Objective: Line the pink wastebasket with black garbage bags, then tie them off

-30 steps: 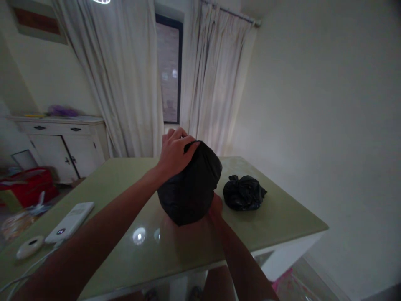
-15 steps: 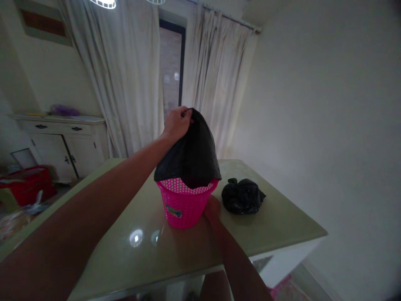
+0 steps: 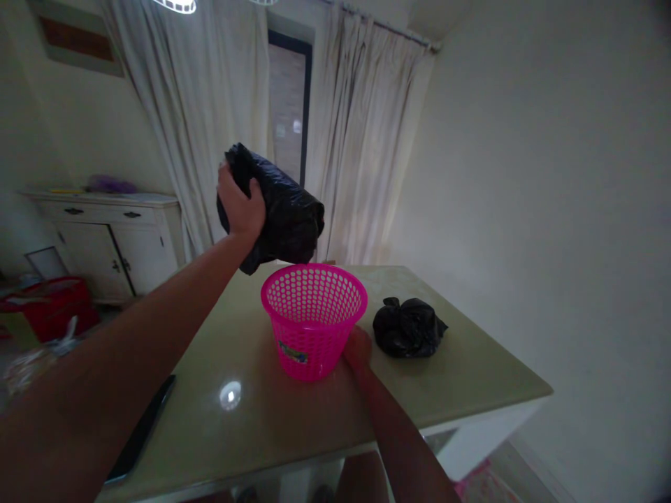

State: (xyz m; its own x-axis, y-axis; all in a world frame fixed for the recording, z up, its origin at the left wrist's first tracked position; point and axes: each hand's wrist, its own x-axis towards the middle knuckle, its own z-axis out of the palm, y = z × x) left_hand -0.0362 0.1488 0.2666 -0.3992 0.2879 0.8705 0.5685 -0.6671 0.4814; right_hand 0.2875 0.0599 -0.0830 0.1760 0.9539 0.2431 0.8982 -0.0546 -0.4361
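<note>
A black plastic bag (image 3: pixel 286 213) hangs in the air above and left of the basket, its film bunched up. My left hand (image 3: pixel 242 202) is closed on its left end, thumb on the near side. Below stands a round pink plastic basket (image 3: pixel 314 349), upright on the table, with holes in its wall and a small label on the front. My right hand (image 3: pixel 358 348) presses against the basket's lower right side, curled there, its fingertips hidden behind the basket. To the right of that hand lies a second black plastic bag (image 3: pixel 407 328), knotted and rounded.
The pale green glossy table (image 3: pixel 461 391) reaches to the wall on the right. A dark flat object like a phone (image 3: pixel 139 433) lies near its left edge, partly under my left forearm. Farther left are a white cabinet (image 3: pixel 99 237) and a red container (image 3: pixel 60 307) on the floor.
My left hand has moved left and slightly up, taking the black bag off the basket's rim, so the basket's inside now shows. The right hand stays at the basket's side.
</note>
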